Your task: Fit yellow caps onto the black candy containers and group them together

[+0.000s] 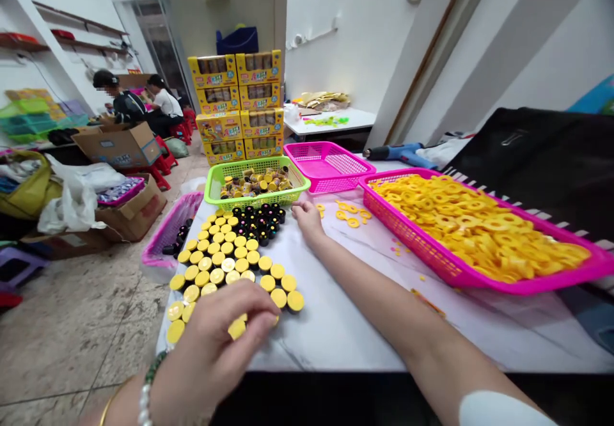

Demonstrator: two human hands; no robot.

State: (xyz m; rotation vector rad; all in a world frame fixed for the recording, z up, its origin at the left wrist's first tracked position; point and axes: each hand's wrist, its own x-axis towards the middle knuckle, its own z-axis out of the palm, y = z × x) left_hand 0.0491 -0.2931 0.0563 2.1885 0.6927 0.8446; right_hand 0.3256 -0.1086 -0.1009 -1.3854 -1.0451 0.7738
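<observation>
My left hand [230, 333] hovers over the near rows of round black pieces with yellow tops [217, 276], its fingers curled in and the thumb close to them; whatever the fingertips hold is hidden. Stretched across the table, my right hand [307, 216] has its fingers bent together beside a cluster of black pieces with small coloured centres [261, 221]. Its fingertips are too small to show what they grip. A few loose yellow rings [352, 215] lie just right of that hand.
A pink basket [417, 253] heaped with yellow rings [484, 228] stands at right. Behind the pieces are a green basket [210, 189] of small items, another pink basket [330, 164] and stacked yellow boxes [220, 100]. A blue tool [400, 153] lies behind. Two people sit far left.
</observation>
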